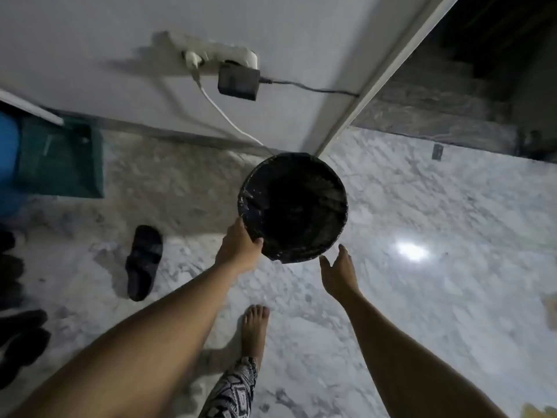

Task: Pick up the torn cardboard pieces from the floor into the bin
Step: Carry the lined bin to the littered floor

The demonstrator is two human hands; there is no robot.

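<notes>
Leg: patterned trouser leg at the bottom edge, with a bare foot flat on the floor just ahead of it
Scraps: tan scraps lie on the floor at the right edge and in the bottom right corner, well apart from the bin; too blurred to tell more
Floor: pale marble floor with grey veins and a bright spot of glare to the right of the bin
Left hand: left hand grips the near left rim of the bin, thumb over the edge, fingers curled on the outside
Right hand: right hand is spread, fingers straight and apart, holding nothing, just beside the bin's near right rim; whether it touches is unclear
Bin: round black bin lined with a dark bag, mouth facing the camera, close to the foot of the door frame; inside too dark to see
Sandal: black sandal left of the left forearm; dark shoes at the left edge
Box: green box against the wall, far left
Wall: white power strip with a black adapter plugged in, cables trailing down
</notes>
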